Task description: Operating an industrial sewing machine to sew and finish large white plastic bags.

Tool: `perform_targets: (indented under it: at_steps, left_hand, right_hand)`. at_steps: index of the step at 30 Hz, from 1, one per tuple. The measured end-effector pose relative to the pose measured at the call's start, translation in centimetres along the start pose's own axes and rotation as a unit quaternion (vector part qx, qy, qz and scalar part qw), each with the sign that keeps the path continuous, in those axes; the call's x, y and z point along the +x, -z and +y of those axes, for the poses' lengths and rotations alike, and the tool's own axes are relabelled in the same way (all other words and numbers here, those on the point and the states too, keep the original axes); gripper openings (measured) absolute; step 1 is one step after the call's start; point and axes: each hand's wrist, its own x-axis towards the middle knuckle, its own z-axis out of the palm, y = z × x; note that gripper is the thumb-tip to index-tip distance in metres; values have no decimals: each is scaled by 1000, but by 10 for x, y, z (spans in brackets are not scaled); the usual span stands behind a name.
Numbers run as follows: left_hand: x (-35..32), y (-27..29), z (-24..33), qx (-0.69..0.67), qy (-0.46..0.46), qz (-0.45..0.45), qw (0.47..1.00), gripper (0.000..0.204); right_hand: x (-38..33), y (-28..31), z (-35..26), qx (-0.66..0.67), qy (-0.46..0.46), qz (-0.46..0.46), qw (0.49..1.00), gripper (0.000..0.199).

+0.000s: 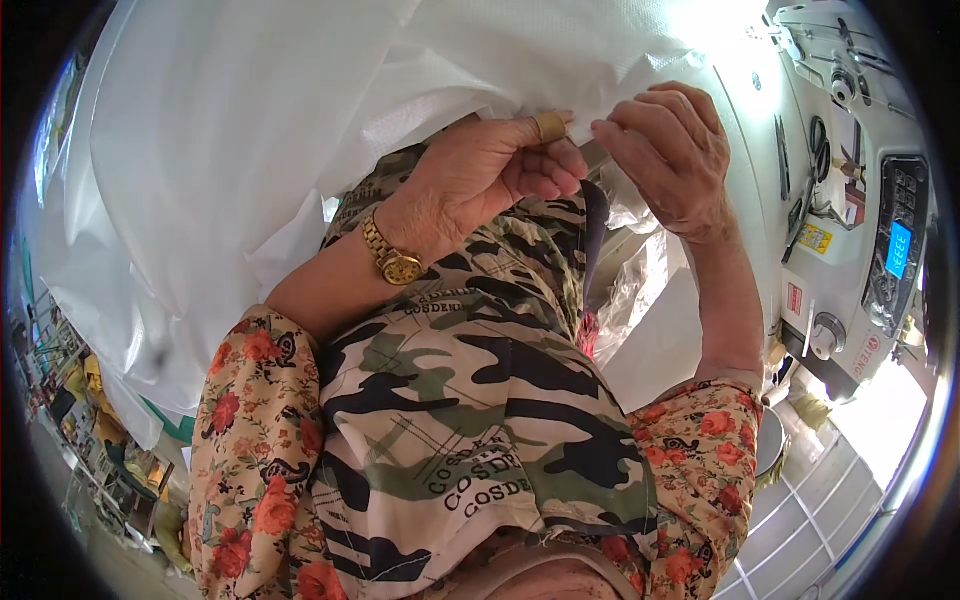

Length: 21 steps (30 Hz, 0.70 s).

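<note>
A large white plastic-like sheet [250, 130] spreads over the far and left side and hangs in folds. At its near edge is my left hand [500, 170], closed with the fingers curled in. A tan wrap circles one digit, and a gold watch [392, 256] sits on that wrist. Just to the right, my right hand [672, 155] is raised with its fingers bent together toward the left one. A small gap separates the two hands. Anything thin between the fingertips of either hand is too small to make out.
On the right stands a white sewing machine [850, 355] with a lit control panel [898, 245]. Black scissors [818, 150] lie on its table. Crumpled clear plastic [640, 285] hangs below my right hand. A camouflage apron [470, 400] covers my lap.
</note>
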Motion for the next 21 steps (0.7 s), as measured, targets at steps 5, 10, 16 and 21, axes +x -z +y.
perform_targets:
  at_steps: [5,10,16,21]
  left_hand:
    - [0,-4,0,-18,-9,2,1000,30]
    - [1,-7,-1,29,-29,22,999,33]
    - [-3,-15,3,99,-46,51,993,39]
    - [-6,-24,3,134,-26,68,988,40]
  right_hand:
    - [-3,0,-2,-21,9,2,1000,27]
    - [-2,0,-3,-19,5,-7,1000,25]
    - [0,-2,-4,-43,30,20,998,24]
    - [-2,-2,-4,-46,18,10,999,23]
